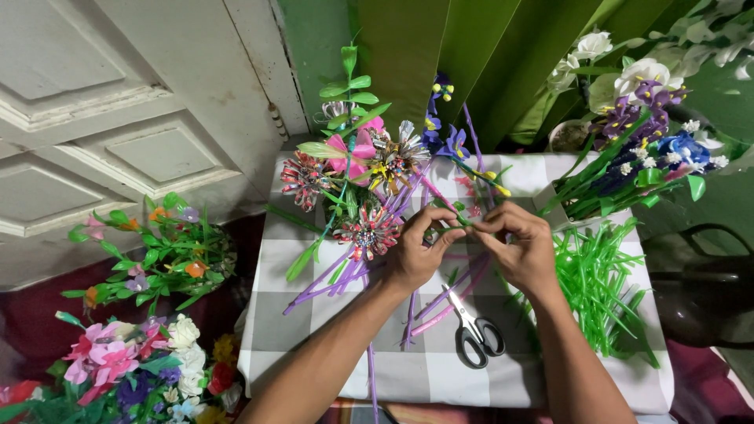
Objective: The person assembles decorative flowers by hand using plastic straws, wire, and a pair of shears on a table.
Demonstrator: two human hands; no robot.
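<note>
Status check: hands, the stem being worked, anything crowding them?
Left hand and right hand both pinch a thin green stem piece over the grey-and-white checked cloth. Black-handled scissors lie just below; purple straw stems crowd the left side.

Soft, even indoor light, sharp centre
Edges bow with wide-lens distortion; dim corners, faint shadows beside the scissors [474, 330].

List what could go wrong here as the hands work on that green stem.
The left hand and right hand pinch a thin green plastic stem between them; it could bend or slip. The black-handled scissors lie right under the wrists and might get knocked. The loose purple stems could snag.
</note>
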